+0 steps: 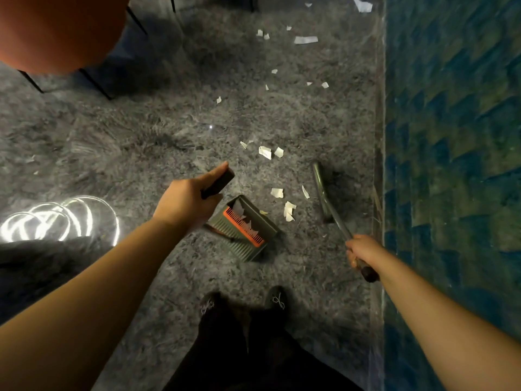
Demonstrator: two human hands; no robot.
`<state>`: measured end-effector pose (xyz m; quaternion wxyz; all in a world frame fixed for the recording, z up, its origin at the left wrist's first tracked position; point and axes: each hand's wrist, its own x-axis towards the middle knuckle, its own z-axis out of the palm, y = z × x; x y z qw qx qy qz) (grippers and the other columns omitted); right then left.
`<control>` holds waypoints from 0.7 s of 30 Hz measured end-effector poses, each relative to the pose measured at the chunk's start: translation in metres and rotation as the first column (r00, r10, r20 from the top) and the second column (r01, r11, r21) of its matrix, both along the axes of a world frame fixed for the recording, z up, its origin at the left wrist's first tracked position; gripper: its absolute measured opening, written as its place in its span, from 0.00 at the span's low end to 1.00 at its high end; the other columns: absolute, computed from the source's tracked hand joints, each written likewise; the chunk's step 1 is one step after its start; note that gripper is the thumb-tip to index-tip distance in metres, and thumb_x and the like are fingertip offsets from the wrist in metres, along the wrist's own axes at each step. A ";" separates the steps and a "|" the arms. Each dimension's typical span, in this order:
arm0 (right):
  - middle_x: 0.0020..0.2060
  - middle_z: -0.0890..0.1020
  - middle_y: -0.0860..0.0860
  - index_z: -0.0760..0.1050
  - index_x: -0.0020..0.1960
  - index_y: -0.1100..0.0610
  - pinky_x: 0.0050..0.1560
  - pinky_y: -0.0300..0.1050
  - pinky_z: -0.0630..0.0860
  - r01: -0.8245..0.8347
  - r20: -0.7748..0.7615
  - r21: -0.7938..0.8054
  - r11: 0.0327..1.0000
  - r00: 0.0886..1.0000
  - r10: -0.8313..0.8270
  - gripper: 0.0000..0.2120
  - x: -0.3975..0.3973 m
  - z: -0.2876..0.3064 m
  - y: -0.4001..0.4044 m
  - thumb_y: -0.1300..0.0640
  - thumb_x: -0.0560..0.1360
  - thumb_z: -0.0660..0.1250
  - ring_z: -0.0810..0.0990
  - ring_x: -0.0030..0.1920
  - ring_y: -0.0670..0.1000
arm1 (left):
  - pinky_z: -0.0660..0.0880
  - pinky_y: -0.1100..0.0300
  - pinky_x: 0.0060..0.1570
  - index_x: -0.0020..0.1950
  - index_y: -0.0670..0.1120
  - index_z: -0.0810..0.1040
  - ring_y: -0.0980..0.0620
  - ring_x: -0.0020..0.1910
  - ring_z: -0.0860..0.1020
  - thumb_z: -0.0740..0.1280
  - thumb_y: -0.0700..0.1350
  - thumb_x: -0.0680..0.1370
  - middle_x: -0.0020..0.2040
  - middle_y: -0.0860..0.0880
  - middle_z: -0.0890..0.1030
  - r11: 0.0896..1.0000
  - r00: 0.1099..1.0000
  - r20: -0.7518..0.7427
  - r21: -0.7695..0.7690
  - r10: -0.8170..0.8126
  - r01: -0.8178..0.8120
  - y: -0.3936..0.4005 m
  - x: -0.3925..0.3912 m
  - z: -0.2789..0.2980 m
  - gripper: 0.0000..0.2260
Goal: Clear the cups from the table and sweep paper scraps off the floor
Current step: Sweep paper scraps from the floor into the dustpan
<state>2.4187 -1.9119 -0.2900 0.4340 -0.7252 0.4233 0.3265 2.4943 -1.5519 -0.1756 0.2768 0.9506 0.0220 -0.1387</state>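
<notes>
**Scraps half swept, pan on the floor**

Scraps [289, 211] of white paper lie on the grey floor [141, 153] in the head view, the nearest cluster just beside the dustpan [248, 232], more strewn well beyond toward the top. A few pieces already sit in the pan, against its orange comb [242, 225].

The left hand [189, 201] curls round the pan's dark handle [218, 183]. The right hand [362, 249] grips the broom [322, 193] shaft, its head resting on the floor near the wall [451, 165].

The sweeping step appears to be in hand; no cups show. The next move likely calls for drawing the broom head leftward across the near cluster into the pan's mouth.

The wall's edge hems the broom on the right. Open floor lies ahead and to the left; a chair [56, 32] and a light coil [62, 218] stand well apart from the pan.
</notes>
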 end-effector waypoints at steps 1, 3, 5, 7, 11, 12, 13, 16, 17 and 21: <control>0.26 0.71 0.57 0.70 0.41 0.62 0.17 0.36 0.64 -0.011 -0.006 0.001 1.000 1.000 0.011 0.10 0.005 -0.004 0.003 0.66 0.79 0.55 0.68 0.24 0.52 | 0.72 0.63 0.29 0.68 0.74 0.59 0.55 0.29 0.75 0.70 0.48 0.77 0.45 0.49 0.81 1.000 1.000 -0.003 -0.002 -0.013 0.013 -0.004 0.009 -0.001 0.30; 0.26 0.71 0.57 0.70 0.41 0.62 0.20 0.37 0.64 -0.039 -0.017 0.013 0.999 0.999 0.039 0.10 0.016 -0.010 0.011 0.66 0.79 0.55 0.68 0.24 0.52 | 0.72 0.63 0.29 0.70 0.73 0.61 0.55 0.30 0.76 0.69 0.48 0.77 0.47 0.50 0.81 0.999 0.999 0.001 -0.001 -0.051 0.051 -0.011 0.027 -0.001 0.29; 0.27 0.72 0.58 0.71 0.40 0.62 0.23 0.39 0.65 -0.075 -0.028 0.021 0.997 0.997 0.075 0.10 0.025 -0.013 0.022 0.66 0.79 0.55 0.69 0.23 0.52 | 0.72 0.64 0.28 0.71 0.71 0.62 0.57 0.31 0.76 0.68 0.48 0.78 0.49 0.49 0.81 0.995 0.995 0.006 0.004 -0.099 0.098 -0.016 0.042 0.000 0.29; 0.27 0.73 0.58 0.71 0.43 0.62 0.24 0.40 0.67 -0.124 -0.053 0.036 0.992 0.991 0.126 0.08 0.031 -0.012 0.038 0.65 0.80 0.56 0.70 0.22 0.52 | 0.75 0.62 0.31 0.71 0.71 0.62 0.55 0.34 0.78 0.68 0.48 0.78 0.53 0.49 0.82 0.989 0.989 0.001 0.010 -0.146 0.146 -0.016 0.058 0.000 0.28; 0.27 0.71 0.57 0.68 0.59 0.59 0.20 0.38 0.66 -0.039 -0.074 0.160 0.986 0.996 0.051 0.10 0.024 -0.004 0.077 0.66 0.80 0.54 0.68 0.23 0.51 | 0.66 0.70 0.25 0.71 0.71 0.62 0.61 0.27 0.74 0.67 0.48 0.78 0.47 0.53 0.80 0.974 0.974 -0.007 0.021 -0.225 0.225 -0.011 0.085 0.001 0.28; 0.27 0.71 0.56 0.67 0.62 0.58 0.19 0.38 0.66 0.013 -0.078 0.203 0.979 0.997 0.003 0.12 0.022 0.000 0.085 0.66 0.80 0.54 0.68 0.23 0.50 | 0.64 0.72 0.23 0.72 0.71 0.62 0.60 0.26 0.74 0.68 0.47 0.78 0.46 0.54 0.79 0.970 0.970 -0.010 0.008 -0.244 0.244 -0.009 0.090 0.002 0.28; 0.27 0.70 0.55 0.67 0.63 0.57 0.19 0.37 0.65 0.062 -0.083 0.242 0.968 0.996 -0.043 0.14 0.020 0.004 0.094 0.66 0.80 0.54 0.67 0.23 0.50 | 0.64 0.73 0.22 0.72 0.71 0.62 0.61 0.25 0.75 0.68 0.47 0.78 0.47 0.55 0.79 0.966 0.966 -0.015 -0.008 -0.258 0.258 -0.008 0.094 0.002 0.29; 0.25 0.69 0.54 0.66 0.70 0.59 0.19 0.36 0.64 0.195 -0.099 0.313 0.929 0.980 -0.172 0.19 0.016 0.015 0.117 0.67 0.80 0.54 0.65 0.19 0.47 | 0.71 0.70 0.26 0.71 0.71 0.62 0.61 0.29 0.78 0.68 0.47 0.78 0.53 0.54 0.82 0.952 0.952 -0.019 -0.026 -0.304 0.304 -0.003 0.105 0.002 0.29; 0.25 0.68 0.54 0.65 0.70 0.62 0.18 0.35 0.63 0.230 -0.100 0.328 0.916 0.973 -0.208 0.19 0.015 0.018 0.123 0.67 0.80 0.54 0.65 0.18 0.46 | 0.75 0.67 0.31 0.71 0.71 0.62 0.60 0.34 0.80 0.68 0.47 0.78 0.55 0.53 0.82 0.947 0.947 -0.017 -0.024 -0.322 0.321 -0.002 0.107 0.002 0.29; 0.25 0.66 0.53 0.69 0.65 0.60 0.19 0.34 0.61 0.281 -0.085 0.377 0.883 0.959 -0.270 0.15 0.010 0.030 0.141 0.67 0.80 0.54 0.63 0.18 0.45 | 0.70 0.66 0.32 0.72 0.71 0.61 0.63 0.34 0.76 0.68 0.47 0.78 0.49 0.56 0.80 0.925 0.925 -0.020 0.003 -0.379 0.379 0.006 0.115 0.003 0.30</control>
